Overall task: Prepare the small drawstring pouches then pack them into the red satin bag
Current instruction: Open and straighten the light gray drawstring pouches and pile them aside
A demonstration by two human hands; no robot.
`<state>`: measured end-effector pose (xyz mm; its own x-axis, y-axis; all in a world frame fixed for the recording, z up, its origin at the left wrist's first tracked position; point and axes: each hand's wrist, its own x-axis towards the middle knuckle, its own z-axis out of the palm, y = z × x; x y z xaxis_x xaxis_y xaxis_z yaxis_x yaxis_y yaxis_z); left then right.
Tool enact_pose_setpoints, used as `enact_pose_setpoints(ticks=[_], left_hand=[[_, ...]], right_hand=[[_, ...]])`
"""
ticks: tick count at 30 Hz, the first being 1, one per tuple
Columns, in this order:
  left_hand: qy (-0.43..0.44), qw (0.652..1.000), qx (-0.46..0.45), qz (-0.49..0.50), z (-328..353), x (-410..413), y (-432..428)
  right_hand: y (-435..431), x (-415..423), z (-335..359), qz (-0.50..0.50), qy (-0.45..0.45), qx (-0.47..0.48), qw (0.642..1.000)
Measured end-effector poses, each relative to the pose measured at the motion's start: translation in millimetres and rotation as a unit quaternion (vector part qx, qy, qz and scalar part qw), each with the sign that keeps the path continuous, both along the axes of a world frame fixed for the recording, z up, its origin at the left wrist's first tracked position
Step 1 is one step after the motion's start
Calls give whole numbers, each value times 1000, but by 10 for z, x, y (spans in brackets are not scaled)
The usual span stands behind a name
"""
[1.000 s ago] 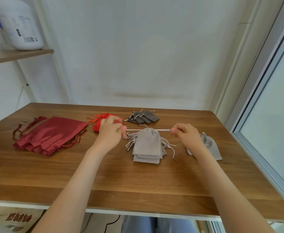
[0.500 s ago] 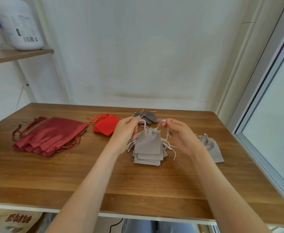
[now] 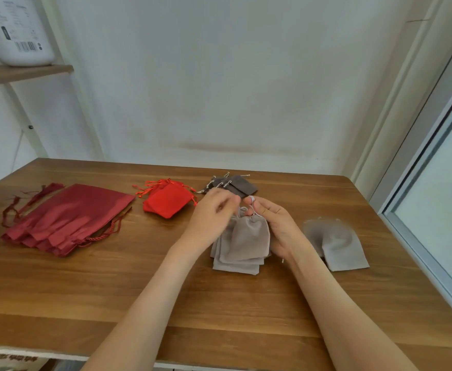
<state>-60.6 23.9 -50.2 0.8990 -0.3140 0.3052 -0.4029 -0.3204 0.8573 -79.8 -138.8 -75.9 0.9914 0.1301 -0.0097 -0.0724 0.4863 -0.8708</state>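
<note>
A light grey drawstring pouch [image 3: 249,238] hangs just above a small stack of like pouches [image 3: 236,265] at the table's middle. My right hand [image 3: 274,223] holds its gathered neck and white cords. My left hand [image 3: 214,215] is blurred beside the neck, its fingertips at the cords. A pile of dark red satin bags [image 3: 67,218] lies flat at the left. Small bright red pouches [image 3: 167,199] sit behind my left hand, and dark grey pouches [image 3: 235,183] lie further back. One closed light grey pouch [image 3: 337,245] rests to the right.
The wooden table [image 3: 112,290] ends at a white wall behind and a window frame [image 3: 420,210] on the right. A shelf [image 3: 24,72] at upper left carries a white container [image 3: 13,30].
The cords were pulled wide apart, then my hands came together over the pouch. Now the pouch's neck is gathered between both hands, a little nearer the right.
</note>
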Motion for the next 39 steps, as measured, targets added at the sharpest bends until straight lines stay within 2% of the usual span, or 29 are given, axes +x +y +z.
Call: enact_pose_setpoints(ticks=[1,2,4,7,11,17,22,26,30,35,37,39], left_hand=[[-92,993,78,7,-8,29,-12],[-151,983,109,10,-18,64,-19],[-211,971,111,28,-41,118,-18],[-250,960,109,67,-73,163,-36],[-256,958,90,93,-48,155,-77],[-134,979,121,96,-166,99,-138],[-54,994,75,64,-242,25,-185],[-5,997,71,22,-225,70,-183],[91,995,18,-28,-210,176,-89],[86,996,9,-14,-178,168,-47],[103,993,-50,-3,-155,141,-39],[168,972,-167,-2,-126,104,-42]], right_hand=[[11,0,-9,-2,-3,-35,999],[25,5,-15,-3,-6,-69,998],[46,12,-17,-6,-1,-104,995],[59,8,9,-6,3,-104,995],[91,-21,31,1,-24,-130,991],[139,-16,0,-84,-6,-114,990],[164,-9,-27,-133,-1,-125,983],[162,12,-35,-146,-15,-151,978],[184,7,-25,-143,-48,-168,974],[208,-9,3,-144,-54,-147,977],[185,-9,24,-156,-42,-111,981],[161,-10,44,-149,-37,-69,986]])
